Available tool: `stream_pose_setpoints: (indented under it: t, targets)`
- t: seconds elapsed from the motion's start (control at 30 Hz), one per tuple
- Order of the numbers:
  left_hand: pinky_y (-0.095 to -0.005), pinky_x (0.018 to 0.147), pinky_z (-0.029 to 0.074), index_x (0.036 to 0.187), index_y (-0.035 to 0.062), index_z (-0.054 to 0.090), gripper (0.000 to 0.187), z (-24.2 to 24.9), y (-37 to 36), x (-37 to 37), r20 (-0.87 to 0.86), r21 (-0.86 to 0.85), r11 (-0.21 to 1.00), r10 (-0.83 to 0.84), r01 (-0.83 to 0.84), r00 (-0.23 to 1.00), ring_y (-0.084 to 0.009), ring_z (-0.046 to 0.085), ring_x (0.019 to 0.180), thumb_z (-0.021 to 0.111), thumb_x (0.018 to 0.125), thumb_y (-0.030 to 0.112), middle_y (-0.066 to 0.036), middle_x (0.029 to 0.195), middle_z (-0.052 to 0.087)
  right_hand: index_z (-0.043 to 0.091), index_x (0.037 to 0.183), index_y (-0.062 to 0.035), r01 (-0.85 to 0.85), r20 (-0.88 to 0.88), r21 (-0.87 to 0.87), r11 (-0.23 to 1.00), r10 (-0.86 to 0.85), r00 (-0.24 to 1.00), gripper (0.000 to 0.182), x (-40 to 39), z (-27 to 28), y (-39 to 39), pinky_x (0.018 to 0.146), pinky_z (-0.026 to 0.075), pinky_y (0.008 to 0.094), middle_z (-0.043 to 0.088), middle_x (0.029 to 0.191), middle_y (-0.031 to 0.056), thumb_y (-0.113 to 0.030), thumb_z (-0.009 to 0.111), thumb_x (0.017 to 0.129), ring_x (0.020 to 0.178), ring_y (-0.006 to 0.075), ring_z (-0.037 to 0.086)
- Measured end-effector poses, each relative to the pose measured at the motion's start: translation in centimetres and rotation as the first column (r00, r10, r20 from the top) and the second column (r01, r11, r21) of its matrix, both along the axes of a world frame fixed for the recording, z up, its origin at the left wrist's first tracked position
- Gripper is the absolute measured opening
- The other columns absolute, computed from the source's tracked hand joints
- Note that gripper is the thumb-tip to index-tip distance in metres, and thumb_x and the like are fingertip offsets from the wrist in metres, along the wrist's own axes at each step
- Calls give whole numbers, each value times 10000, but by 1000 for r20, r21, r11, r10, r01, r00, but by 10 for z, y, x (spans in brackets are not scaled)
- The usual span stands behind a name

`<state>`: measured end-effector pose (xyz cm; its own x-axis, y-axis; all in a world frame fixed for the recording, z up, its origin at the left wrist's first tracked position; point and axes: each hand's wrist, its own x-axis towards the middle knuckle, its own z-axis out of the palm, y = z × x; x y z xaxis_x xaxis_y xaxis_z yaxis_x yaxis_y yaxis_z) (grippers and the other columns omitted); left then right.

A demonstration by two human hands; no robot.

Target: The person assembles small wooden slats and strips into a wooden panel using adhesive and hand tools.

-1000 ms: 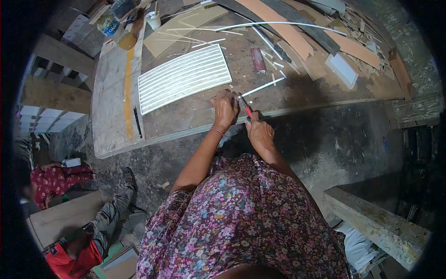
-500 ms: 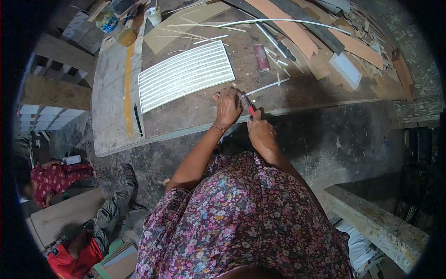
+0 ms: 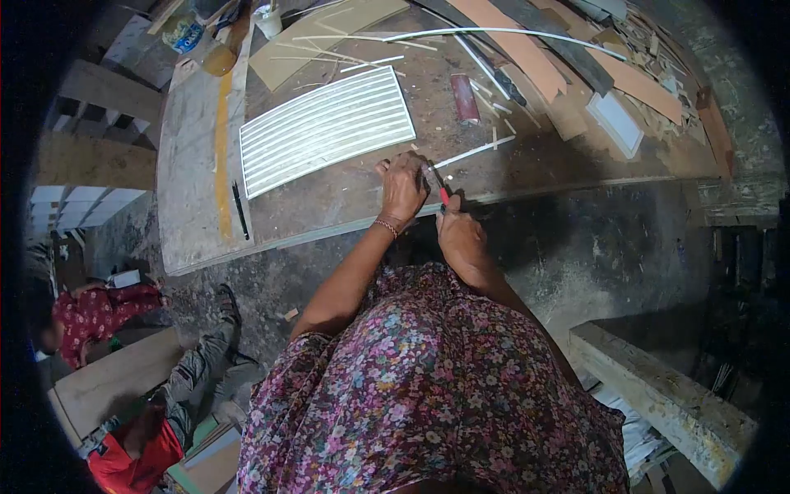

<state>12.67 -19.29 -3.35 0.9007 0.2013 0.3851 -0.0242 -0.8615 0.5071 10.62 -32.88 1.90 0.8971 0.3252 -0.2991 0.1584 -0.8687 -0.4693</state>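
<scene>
My right hand (image 3: 462, 240) is closed around a slim red-handled tool (image 3: 444, 196); its metal end reaches up beside my left fingertips. I cannot make out its exact kind. On the tabletop near the front edge, my left hand (image 3: 403, 193) is curled with its fingers pressed at the near end of a thin white strip (image 3: 477, 151). The fingers partly hide that end. Just beyond my left hand lies a white slatted panel (image 3: 329, 132) with a thin frame. Small offcuts are scattered around both hands.
A dark red cylinder (image 3: 465, 99) lies beyond the strip. Long brown boards (image 3: 518, 53) and scraps fill the back right. A black pen-like stick (image 3: 240, 212) rests at left. Another person in red (image 3: 136, 449) is low at left. A thick beam (image 3: 658, 395) stands at lower right.
The view has shifted slightly. Both hands keep nearly the same place by the strip's end, with the red-handled tool still in my right hand.
</scene>
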Motion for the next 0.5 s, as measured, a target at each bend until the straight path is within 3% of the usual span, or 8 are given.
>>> stream_pose_setpoints:
  t: [0.03,0.13,0.23,0.43,0.5]
  targets:
    - [-398,752,280,820,57,568,272,-2,-1,0,-16,-3,1000,7,-7,1000,-267,500,881,624,553,57,-110,841,551,536,852,44,29,2,1,1000,-29,1000,313,0,-2,-1,573,463,463,570,654,233,-249,423,856,659,392,578]
    - [-400,760,280,822,55,563,272,-2,0,2,-30,-10,1000,18,-18,999,-271,506,869,623,556,61,-122,837,550,537,873,56,-86,86,29,996,84,993,349,-5,3,-8,564,460,464,564,653,248,-271,416,861,634,396,572]
    - [-405,763,278,818,54,561,258,1,-1,-2,-15,-16,1000,12,-12,1000,-275,511,854,617,566,63,-129,831,549,526,875,56,-40,123,3,999,39,992,347,-9,-5,-7,542,457,462,564,640,236,-276,427,856,606,387,573]
    - [-403,749,274,780,60,568,208,0,3,3,-36,-80,997,-2,-1,999,-274,508,848,601,575,60,-116,818,554,442,987,64,-31,103,54,998,25,994,336,-7,-5,-2,518,452,466,565,608,215,-244,439,853,593,381,578]
    - [-400,745,273,767,64,570,197,-4,1,4,-21,-103,994,26,-28,999,-273,507,845,595,572,52,-110,808,555,385,973,33,-32,101,74,997,25,995,311,-4,-8,-2,553,445,488,561,641,250,-246,447,849,633,419,566]
